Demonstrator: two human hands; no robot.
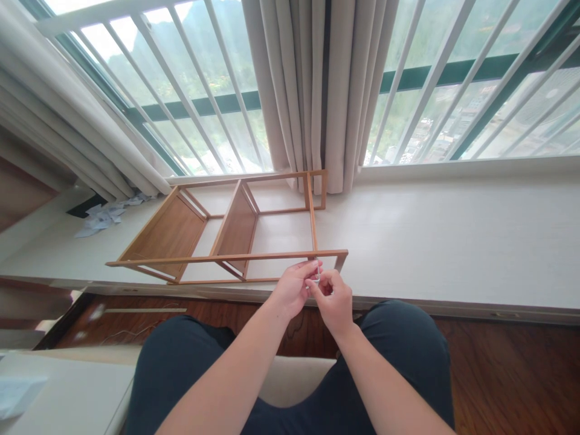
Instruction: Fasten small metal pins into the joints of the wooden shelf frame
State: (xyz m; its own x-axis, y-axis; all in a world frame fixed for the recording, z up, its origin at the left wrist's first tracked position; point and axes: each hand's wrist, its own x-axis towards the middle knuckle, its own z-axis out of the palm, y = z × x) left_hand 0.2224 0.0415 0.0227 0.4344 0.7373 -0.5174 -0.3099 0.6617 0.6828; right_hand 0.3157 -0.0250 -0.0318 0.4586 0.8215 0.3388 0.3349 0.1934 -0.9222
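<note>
Left hand and right hand: held together just below the near rail of the wooden rack, fingers pinched around a small metal tool that stands upright against the rail. Rack: lying on its side on the window ledge, at 12 o'clock from the hands. Crumpled paper: on the ledge at 10 o'clock. Curtain: hanging at 12 o'clock behind the rack.

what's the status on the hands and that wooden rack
Both hands together at the near rail: left hand and right hand pinch a small metal piece. Wooden rack lies on its side on the sill. Nothing in the way.
</note>
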